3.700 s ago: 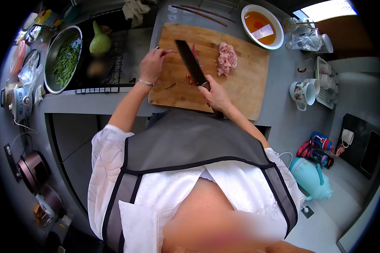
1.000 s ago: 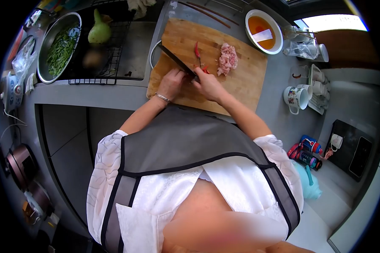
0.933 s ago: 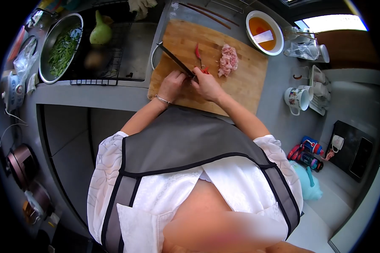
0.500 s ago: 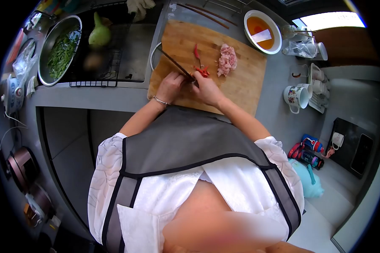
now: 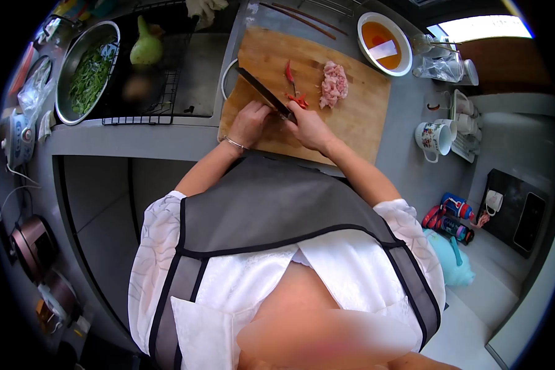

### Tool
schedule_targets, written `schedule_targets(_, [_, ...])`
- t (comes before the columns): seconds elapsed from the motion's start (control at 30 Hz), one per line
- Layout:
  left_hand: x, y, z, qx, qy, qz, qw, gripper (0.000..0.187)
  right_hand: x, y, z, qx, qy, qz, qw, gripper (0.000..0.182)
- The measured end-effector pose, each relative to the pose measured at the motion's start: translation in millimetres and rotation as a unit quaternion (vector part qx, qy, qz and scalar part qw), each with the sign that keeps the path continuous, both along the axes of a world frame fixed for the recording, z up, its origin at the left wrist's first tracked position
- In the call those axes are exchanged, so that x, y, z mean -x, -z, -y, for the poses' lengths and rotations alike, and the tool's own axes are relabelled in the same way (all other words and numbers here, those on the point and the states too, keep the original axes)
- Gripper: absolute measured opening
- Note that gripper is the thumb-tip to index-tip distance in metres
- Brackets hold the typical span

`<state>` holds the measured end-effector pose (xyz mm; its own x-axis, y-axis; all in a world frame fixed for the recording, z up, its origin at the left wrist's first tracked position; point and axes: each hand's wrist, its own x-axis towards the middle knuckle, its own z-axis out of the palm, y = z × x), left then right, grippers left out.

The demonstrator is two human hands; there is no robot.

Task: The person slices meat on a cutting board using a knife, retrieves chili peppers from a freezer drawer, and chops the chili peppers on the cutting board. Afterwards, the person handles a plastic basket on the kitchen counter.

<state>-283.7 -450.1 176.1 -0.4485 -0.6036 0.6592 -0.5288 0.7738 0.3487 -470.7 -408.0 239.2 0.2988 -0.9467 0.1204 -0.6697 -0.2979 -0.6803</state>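
My right hand (image 5: 308, 126) is wrapped round the handle of a dark-bladed knife (image 5: 260, 88), whose blade points up and left over the wooden cutting board (image 5: 364, 117). My left hand (image 5: 250, 123), with a bracelet at the wrist, is closed at the board's lower left, beside the knife; what its fingers hold is hidden. Above my right hand lie cut red chili pieces (image 5: 298, 100) and a longer red chili (image 5: 289, 71). A pile of chopped pink meat (image 5: 333, 85) sits to their right on the board.
A metal bowl of green leaves (image 5: 89, 80) and a pale green gourd (image 5: 146, 46) are at the left. Behind the board are chopsticks (image 5: 302, 22) and a white bowl of orange liquid (image 5: 385, 44). A floral mug (image 5: 433, 139) stands at the right.
The knife blade has turned so more of its flat side shows, and my right hand has shifted slightly right. My left hand stays closed in nearly the same place.
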Motion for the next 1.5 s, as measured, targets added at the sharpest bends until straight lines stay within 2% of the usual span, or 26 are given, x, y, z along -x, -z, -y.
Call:
schedule_targets(0.07, [5,0,5,-0.003,-0.005,-0.002,1.0,0.009,6,-22,-12,-0.067,-0.01,-0.02,0.998,0.023])
schedule_targets(0.17, [6,-2,11,0.007,0.001,-0.006,1.0,0.008,5,-10,-4,-0.049,-0.006,-0.018,0.999,0.023])
schedule_targets(0.23, [3,-1,12,0.005,-0.005,0.005,1.0,0.015,-2,4,-2,-0.049,0.008,0.003,0.999,0.022])
schedule_targets(0.3, [2,-4,9,0.014,0.001,0.0,1.0,0.014,-10,13,-4,-0.015,0.028,-0.025,0.999,0.022])
schedule_targets(0.43, [4,-2,8,0.01,0.006,-0.013,1.0,0.014,1,-12,0,-0.001,-0.002,-0.022,1.0,0.022])
schedule_targets(0.5, [4,-6,9,0.003,0.002,-0.005,1.0,0.014,4,-24,-9,-0.061,-0.018,-0.048,0.997,0.023])
schedule_targets(0.67, [1,-1,10,0.015,-0.003,0.01,1.0,0.015,-6,11,-8,-0.031,0.017,-0.016,0.999,0.023])
schedule_targets(0.93, [-2,-4,4,0.004,-0.011,0.003,1.0,0.016,-3,-15,-11,-0.067,-0.001,-0.011,0.998,0.023])
schedule_targets(1.03, [-5,-5,5,0.004,-0.013,0.034,0.999,0.016,-10,-9,-9,-0.102,0.005,0.02,0.995,0.024])
schedule_targets(1.1, [-6,-11,1,0.016,-0.001,0.033,0.999,0.016,-20,9,-1,-0.017,0.021,0.02,0.999,0.024])
schedule_targets(1.13, [-6,-14,-1,0.027,0.012,0.031,0.999,0.016,-17,10,1,-0.017,0.02,0.021,0.999,0.024])
schedule_targets(1.2, [-5,-16,1,0.011,0.002,0.062,0.998,0.015,-6,5,3,-0.048,0.013,0.068,0.996,0.026])
schedule_targets(1.27, [-5,-17,5,-0.006,-0.008,0.094,0.996,0.014,4,-4,-1,-0.04,0.037,0.048,0.997,0.028])
schedule_targets(1.33, [-6,-21,10,-0.01,-0.039,0.095,0.995,0.012,17,-23,-16,-0.136,0.115,0.08,0.981,0.028])
schedule_targets(1.37, [-4,-27,13,-0.009,-0.039,0.096,0.995,0.012,27,-18,-19,-0.102,0.123,0.13,0.979,0.025])
schedule_targets(1.43, [4,-53,18,0.071,-0.049,0.06,0.994,0.006,42,-20,-26,-0.085,0.13,0.171,0.973,0.024])
schedule_targets(1.5, [19,-62,32,0.065,-0.059,0.082,0.993,0.006,54,-15,-30,-0.04,0.146,0.23,0.961,0.02])
